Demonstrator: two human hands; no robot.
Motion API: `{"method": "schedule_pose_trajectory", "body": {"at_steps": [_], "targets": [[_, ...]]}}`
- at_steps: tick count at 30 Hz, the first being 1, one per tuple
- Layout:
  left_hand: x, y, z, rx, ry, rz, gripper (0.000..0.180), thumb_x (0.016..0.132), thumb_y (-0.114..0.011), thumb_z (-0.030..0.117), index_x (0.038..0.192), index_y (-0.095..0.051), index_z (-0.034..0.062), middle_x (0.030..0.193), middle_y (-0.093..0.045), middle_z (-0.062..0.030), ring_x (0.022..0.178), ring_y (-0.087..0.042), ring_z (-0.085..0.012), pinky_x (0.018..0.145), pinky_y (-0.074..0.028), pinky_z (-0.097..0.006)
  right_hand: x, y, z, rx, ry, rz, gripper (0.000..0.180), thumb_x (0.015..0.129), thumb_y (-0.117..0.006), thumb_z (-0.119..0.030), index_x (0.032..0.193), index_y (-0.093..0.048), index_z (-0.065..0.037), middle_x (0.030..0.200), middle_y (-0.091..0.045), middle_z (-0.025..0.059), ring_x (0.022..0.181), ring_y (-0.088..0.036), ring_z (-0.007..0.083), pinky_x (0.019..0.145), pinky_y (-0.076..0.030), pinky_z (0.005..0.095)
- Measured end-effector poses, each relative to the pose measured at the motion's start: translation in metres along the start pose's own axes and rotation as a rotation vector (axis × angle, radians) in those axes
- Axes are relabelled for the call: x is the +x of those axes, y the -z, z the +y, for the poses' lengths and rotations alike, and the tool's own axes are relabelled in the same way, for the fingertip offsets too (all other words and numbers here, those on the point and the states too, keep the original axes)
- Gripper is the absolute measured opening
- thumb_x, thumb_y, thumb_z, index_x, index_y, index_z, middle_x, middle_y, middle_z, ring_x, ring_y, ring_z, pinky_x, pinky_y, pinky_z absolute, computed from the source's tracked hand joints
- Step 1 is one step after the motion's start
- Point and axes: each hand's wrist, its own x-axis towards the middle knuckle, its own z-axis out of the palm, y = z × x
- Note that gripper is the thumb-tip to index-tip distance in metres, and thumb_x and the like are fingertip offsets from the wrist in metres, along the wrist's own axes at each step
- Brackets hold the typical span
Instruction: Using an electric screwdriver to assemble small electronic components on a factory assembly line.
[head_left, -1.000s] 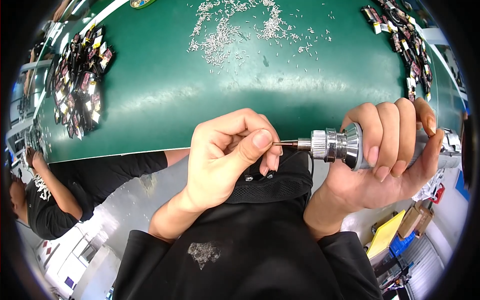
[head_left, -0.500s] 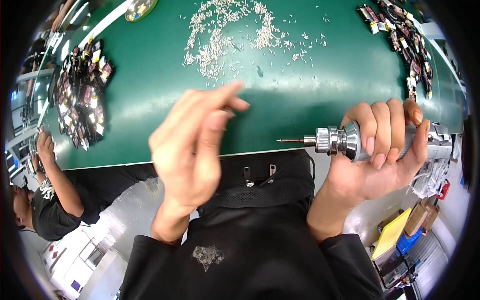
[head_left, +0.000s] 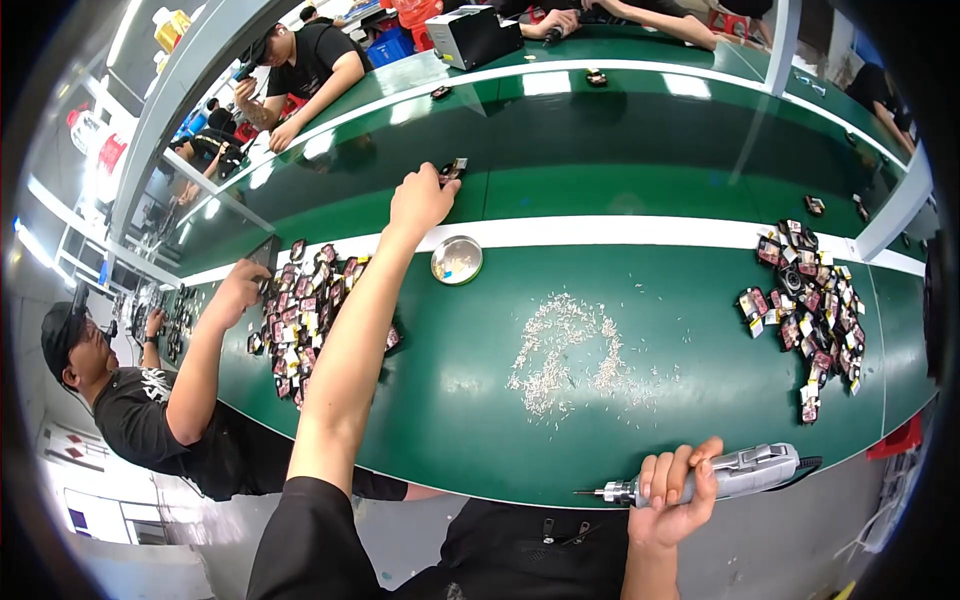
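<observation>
My left hand (head_left: 420, 198) is stretched far across the green table and closes on a small dark part (head_left: 452, 170) near the far belt. My right hand (head_left: 675, 492) stays at the near edge, gripping a silver electric screwdriver (head_left: 735, 474) with its bit pointing left. A pile of small dark parts (head_left: 305, 315) lies beside my left forearm. Loose silver screws (head_left: 565, 355) are scattered mid-table, with a small round metal dish (head_left: 457, 260) beyond them.
Another heap of dark parts (head_left: 812, 310) lies at the right. A person in black (head_left: 150, 410) on my left reaches into the left pile. More people work across the far belt, near a grey box (head_left: 478, 35).
My left hand left the screwdriver bit and reached far forward to the part on the belt. My head tilted up, so the far table and co-workers came into view.
</observation>
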Motion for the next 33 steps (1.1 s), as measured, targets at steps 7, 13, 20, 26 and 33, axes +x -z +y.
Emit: {"method": "schedule_pose_trajectory", "body": {"at_steps": [7,13,20,26,33], "targets": [[0.034,-0.02,-0.003,0.113,-0.194,0.098,0.04,0.082,-0.062,0.023,0.111,-0.053,-0.0022,0.1,-0.06,-0.0225,0.097,-0.057,-0.0375,0.083,-0.048,-0.043,0.014,-0.005,0.004,-0.007,-0.027,0.002,0.012,0.093,-0.044,-0.016,0.086,-0.039,-0.008,0.05,-0.034,-0.0014,0.037,-0.034,0.0085,0.042,-0.036,0.0252],[0.043,-0.024,-0.007,0.146,-0.365,0.105,0.036,0.08,-0.05,0.009,0.113,-0.056,-0.0044,0.098,-0.062,-0.0219,0.096,-0.056,-0.0371,0.089,-0.045,-0.043,0.012,-0.001,0.002,0.012,-0.039,-0.002,0.01,0.092,-0.044,-0.016,0.087,-0.04,-0.008,0.05,-0.035,0.0,0.039,-0.034,0.01,0.044,-0.037,0.0266],[0.005,-0.008,0.0,0.034,-0.436,0.133,0.027,0.082,-0.051,0.004,0.107,-0.059,-0.0041,0.106,-0.06,-0.0187,0.103,-0.054,-0.0349,0.09,-0.045,-0.041,0.0,0.0,-0.003,-0.002,-0.063,0.016,0.008,0.091,-0.044,-0.015,0.088,-0.043,-0.008,0.05,-0.034,0.0009,0.039,-0.034,0.0115,0.046,-0.037,0.0278],[-0.144,0.05,0.099,-0.347,-0.884,-0.058,0.039,0.079,-0.056,-0.005,0.118,-0.053,-0.0038,0.116,-0.054,-0.0186,0.106,-0.052,-0.0348,0.092,-0.043,-0.039,-0.008,0.011,-0.014,0.047,-0.121,-0.01,0.007,0.091,-0.043,-0.014,0.086,-0.044,-0.009,0.05,-0.035,0.0004,0.039,-0.034,0.0113,0.047,-0.037,0.0285],[-0.284,0.05,0.123,-0.402,-1.131,-0.235,0.046,0.066,-0.059,-0.004,0.111,-0.055,-0.0093,0.119,-0.054,-0.0179,0.103,-0.056,-0.034,0.082,-0.051,-0.039,-0.03,0.014,-0.017,0.042,-0.261,-0.134,0.005,0.09,-0.044,-0.011,0.09,-0.046,-0.007,0.05,-0.038,0.0005,0.039,-0.038,0.0114,0.045,-0.039,0.0287]]}}
